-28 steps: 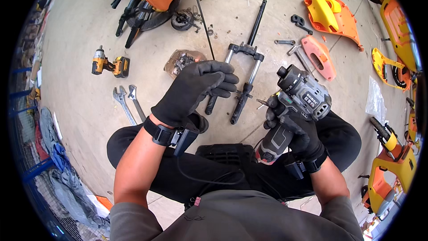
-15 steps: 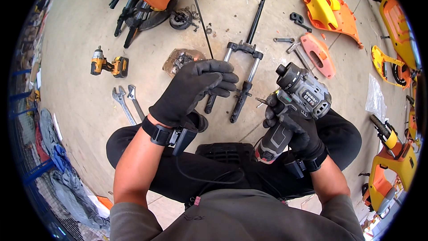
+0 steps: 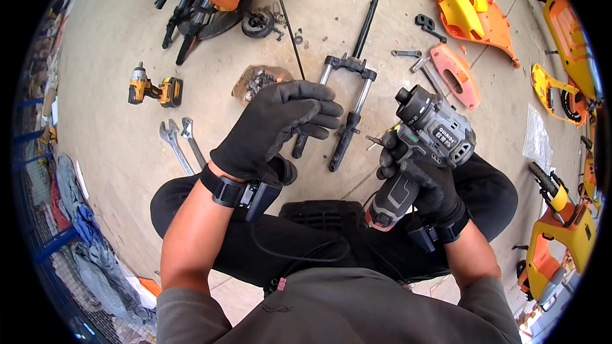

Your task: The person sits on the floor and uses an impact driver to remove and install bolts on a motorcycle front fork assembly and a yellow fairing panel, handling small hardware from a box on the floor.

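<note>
The left hand (image 3: pixel 277 129) has its fingers close together and a bit bent; it is hard to tell if it grips the thin black rod (image 3: pixel 290 27) that meets its top. Just past that hand sits a crumpled brown container (image 3: pixel 240 91) with lots of little metal parts (image 3: pixel 260 81) in it. The right hand (image 3: pixel 428 186) is wrapped around the grey power drill (image 3: pixel 440 129). A fork (image 3: pixel 364 94) lies on the floor (image 3: pixel 210 32) ahead, between both hands.
</note>
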The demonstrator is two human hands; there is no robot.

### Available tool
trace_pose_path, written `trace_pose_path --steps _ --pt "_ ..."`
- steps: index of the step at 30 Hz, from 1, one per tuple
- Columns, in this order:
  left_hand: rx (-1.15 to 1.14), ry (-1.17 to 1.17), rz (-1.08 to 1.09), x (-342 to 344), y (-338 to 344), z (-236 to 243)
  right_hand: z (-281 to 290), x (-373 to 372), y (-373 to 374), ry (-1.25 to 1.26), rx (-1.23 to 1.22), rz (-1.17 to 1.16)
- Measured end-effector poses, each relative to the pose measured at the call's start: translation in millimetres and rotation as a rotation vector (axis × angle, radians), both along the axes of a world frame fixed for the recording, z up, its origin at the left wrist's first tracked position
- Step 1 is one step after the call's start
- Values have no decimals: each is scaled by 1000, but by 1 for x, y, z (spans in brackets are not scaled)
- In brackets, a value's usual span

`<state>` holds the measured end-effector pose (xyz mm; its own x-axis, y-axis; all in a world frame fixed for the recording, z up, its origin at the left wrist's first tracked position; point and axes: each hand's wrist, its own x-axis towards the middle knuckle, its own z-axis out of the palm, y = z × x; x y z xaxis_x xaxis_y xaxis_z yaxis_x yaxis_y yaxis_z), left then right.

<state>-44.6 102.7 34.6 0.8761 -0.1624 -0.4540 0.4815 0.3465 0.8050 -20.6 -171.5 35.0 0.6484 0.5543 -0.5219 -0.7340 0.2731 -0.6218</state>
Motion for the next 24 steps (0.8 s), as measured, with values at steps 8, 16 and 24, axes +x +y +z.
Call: trace_pose_path --steps 8,16,24 --pt "29 -21 -10 -2 -5 9 -12 0 -9 -30 70 9" --pt "9 -37 -53 -1 -3 7 -9 1 -9 -35 46 13" --pt "-5 -41 -45 0 -5 7 -6 1 -6 -28 31 -2"
